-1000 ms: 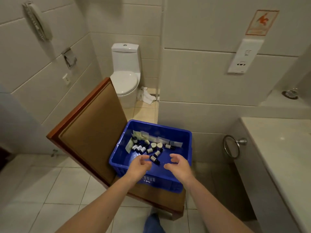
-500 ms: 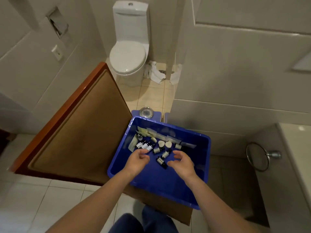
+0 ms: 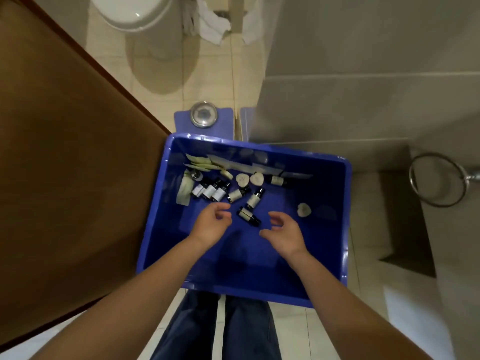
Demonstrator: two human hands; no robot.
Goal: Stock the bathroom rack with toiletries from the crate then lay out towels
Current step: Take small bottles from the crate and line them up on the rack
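A blue plastic crate [image 3: 344,203] sits below me, resting partly on a brown wooden board. Inside lie several small dark toiletry bottles [image 3: 210,191] with white labels, round white soaps [image 3: 242,179], another soap [image 3: 304,209] apart at the right, and flat sachets [image 3: 233,162] along the far wall. One bottle [image 3: 248,216] lies between my hands. My left hand [image 3: 211,224] hovers inside the crate with fingers curled and apart, holding nothing. My right hand [image 3: 284,233] hovers beside it, fingers also spread and empty.
The brown board [image 3: 72,157] fills the left. A toilet [image 3: 135,14] and crumpled white towels [image 3: 207,24] lie at the top. A metal floor drain [image 3: 203,114] on a blue mat is beyond the crate. A chrome towel ring [image 3: 436,179] hangs at the right.
The view has tilted further down and closer to the crate. Both hands have dropped deeper into the crate, toward the bottles, and still hold nothing.
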